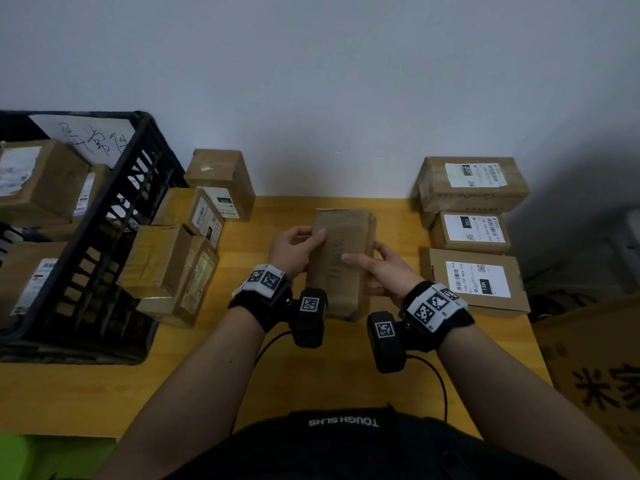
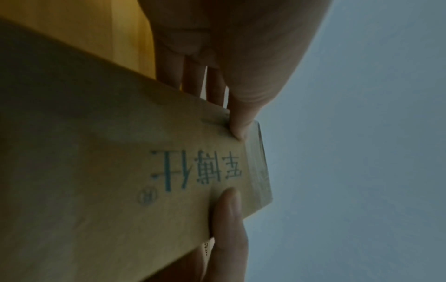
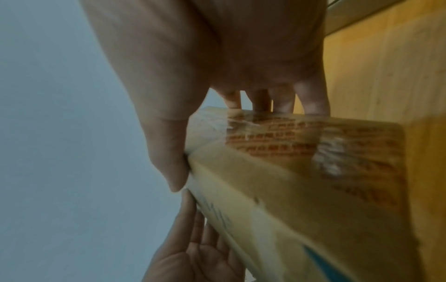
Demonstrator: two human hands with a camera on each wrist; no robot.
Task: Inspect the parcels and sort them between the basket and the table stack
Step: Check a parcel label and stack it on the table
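Note:
I hold a long brown cardboard parcel (image 1: 341,261) above the middle of the yellow table (image 1: 284,375), tilted with its far end raised. My left hand (image 1: 298,247) grips its left side, thumb on the top face. My right hand (image 1: 381,268) grips the right side, thumb across the top. In the left wrist view the parcel (image 2: 120,171) shows blue printed characters, with my thumb and fingers pinching its edge. The right wrist view shows the parcel (image 3: 301,181) with red print under clear tape. A black slatted basket (image 1: 114,216) at the left holds several labelled boxes.
Several brown boxes (image 1: 180,258) lean against the basket's right side. At the right, three labelled boxes (image 1: 474,233) lie in a row along the table edge. A large cardboard carton (image 1: 595,368) stands beyond the table's right edge. A white wall runs behind.

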